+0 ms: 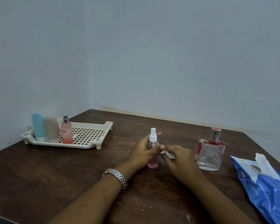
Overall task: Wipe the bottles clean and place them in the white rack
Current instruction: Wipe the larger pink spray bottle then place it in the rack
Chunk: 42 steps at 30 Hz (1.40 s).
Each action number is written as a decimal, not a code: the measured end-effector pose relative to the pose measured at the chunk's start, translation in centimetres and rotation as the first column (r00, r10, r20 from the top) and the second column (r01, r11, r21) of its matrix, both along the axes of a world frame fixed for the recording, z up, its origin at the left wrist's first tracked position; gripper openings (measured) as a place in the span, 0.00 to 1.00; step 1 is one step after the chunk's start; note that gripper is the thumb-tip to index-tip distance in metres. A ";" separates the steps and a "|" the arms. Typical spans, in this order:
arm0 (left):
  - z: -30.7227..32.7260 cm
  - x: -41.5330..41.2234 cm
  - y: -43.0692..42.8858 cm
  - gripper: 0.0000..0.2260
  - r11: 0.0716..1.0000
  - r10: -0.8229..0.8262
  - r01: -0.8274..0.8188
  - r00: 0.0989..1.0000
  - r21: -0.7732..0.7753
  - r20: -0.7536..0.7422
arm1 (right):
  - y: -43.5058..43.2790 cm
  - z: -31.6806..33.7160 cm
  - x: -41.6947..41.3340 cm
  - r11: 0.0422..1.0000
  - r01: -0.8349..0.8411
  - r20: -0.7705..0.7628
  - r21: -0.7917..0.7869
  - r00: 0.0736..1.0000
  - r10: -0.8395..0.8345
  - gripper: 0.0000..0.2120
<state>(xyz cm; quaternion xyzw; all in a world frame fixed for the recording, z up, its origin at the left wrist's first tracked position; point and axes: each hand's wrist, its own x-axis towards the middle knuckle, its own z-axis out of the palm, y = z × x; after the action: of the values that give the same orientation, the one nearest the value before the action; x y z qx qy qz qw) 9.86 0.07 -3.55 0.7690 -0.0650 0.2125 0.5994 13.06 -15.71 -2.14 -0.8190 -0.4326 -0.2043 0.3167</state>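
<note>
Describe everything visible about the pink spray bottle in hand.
The spray bottle is small, seemingly clear plastic, with a white pump top and pink liquid in its lower part. It stands upright on the brown table. The left hand grips its middle; the right hand holds a white wipe against its side.

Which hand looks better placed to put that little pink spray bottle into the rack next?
Probably the left hand: it grips the spray bottle, and the white rack stands on its side. The right hand holds the wipe.
</note>
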 end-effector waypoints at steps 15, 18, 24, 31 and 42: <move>1.4 -0.5 0.0 0.14 0.951 -0.095 0.077 0.994 -0.301 -0.046 | 1.4 0.2 -1.2 0.977 -0.090 0.097 0.194 0.993 0.073 0.12; 1.3 -0.3 0.3 0.16 0.943 -0.073 0.054 0.996 -0.328 -0.044 | 1.5 0.1 -1.3 0.984 -0.142 0.066 0.104 0.989 0.136 0.12; 1.4 -0.2 0.9 0.19 0.927 -0.040 0.002 0.995 -0.376 -0.095 | 1.8 0.0 -1.5 0.978 -0.144 0.082 -0.152 0.984 0.158 0.10; 1.3 0.0 1.8 0.21 0.924 0.052 -0.092 0.992 -0.372 -0.116 | 0.7 0.2 -0.7 0.935 -0.125 0.006 -0.331 0.991 0.134 0.11; 1.4 0.0 1.8 0.15 0.943 0.125 -0.161 0.983 -0.291 -0.137 | 1.5 -0.5 -0.4 0.995 -0.093 -0.016 -0.040 0.996 0.092 0.09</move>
<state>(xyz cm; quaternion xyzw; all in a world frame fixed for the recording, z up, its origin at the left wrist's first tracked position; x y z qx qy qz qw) 9.89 1.85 -2.14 0.6825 0.0593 0.2176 0.6952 12.67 -14.22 -2.62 -0.8059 -0.4719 -0.1746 0.3121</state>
